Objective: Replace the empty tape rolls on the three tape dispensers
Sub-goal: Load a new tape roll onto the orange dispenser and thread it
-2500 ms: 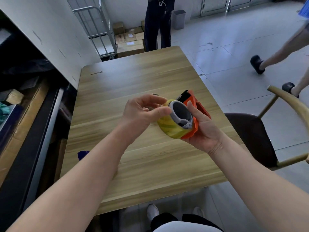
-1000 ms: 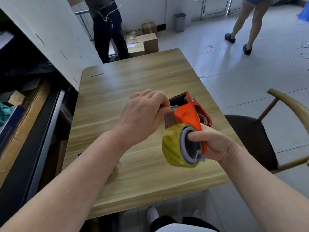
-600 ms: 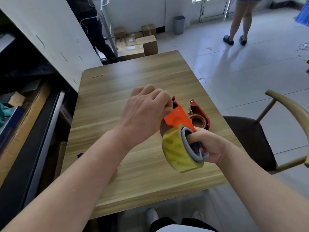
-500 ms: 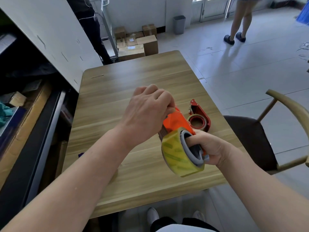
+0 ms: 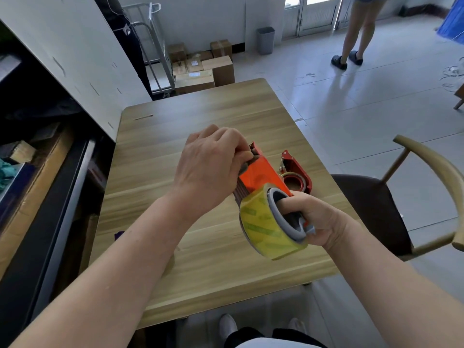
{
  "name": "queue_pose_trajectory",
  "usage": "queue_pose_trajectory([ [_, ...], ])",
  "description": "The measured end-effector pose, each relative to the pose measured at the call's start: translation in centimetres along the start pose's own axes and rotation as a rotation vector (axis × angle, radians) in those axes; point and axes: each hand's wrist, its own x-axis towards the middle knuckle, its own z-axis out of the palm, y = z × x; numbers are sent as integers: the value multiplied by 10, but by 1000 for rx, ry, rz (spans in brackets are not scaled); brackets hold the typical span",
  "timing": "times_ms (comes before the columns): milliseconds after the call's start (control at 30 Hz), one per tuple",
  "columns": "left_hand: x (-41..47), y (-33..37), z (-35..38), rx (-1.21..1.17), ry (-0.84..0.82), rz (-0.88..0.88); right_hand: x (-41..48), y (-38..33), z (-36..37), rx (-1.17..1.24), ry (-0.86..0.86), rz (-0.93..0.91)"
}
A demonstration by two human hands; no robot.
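I hold an orange tape dispenser (image 5: 259,177) above the wooden table (image 5: 200,109). A full roll of yellowish tape (image 5: 266,229) sits on its grey hub. My right hand (image 5: 313,219) grips the dispenser at the hub, with fingers inside the grey core. My left hand (image 5: 211,169) is closed over the dispenser's front end near the serrated blade, pinching there; what it pinches is hidden by the fingers. A second, red dispenser (image 5: 297,174) lies on the table behind, holding a nearly bare brown core.
A wooden chair (image 5: 426,187) with a dark seat stands right of the table. Dark shelving (image 5: 37,172) runs along the left. Cardboard boxes (image 5: 200,69) and a metal cart lie beyond the far end. A person (image 5: 356,33) stands on the tiled floor at the back right.
I turned the dispenser so its blade points away and brought it lower. My left hand went from the roll to the blade end. The red dispenser came into sight behind.
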Motion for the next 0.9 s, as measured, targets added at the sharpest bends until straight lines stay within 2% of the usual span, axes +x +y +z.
queue_pose_trajectory([
  [133, 3, 2, -2, 114, -32, 141, -2, -4, 1, -70, -11, 8],
  [233, 3, 0, -3, 163, 9, 154, -3, -1, 0, -50, -36, 35],
  [333, 0, -1, -2, 135, 38, 82, -4, -1, -1, 11, -38, 4],
  [433, 6, 1, -14, 103, 118, -84, -4, 4, -6, -25, -30, 4],
  [500, 20, -11, -35, 60, 263, -249, -5, 27, -12, -95, -53, 121],
  [567, 30, -25, -58, -5, 278, -271, -10, 51, -13, -63, -42, 183],
  [633, 29, -27, -67, -125, 146, -194, -11, 61, -14, 10, -32, 187],
  [767, 15, -14, -38, -275, -249, -220, -4, 45, -8, 110, 63, 131],
  [900, 8, -9, -13, -300, -425, -248, -3, 28, -2, 102, 195, 32],
])
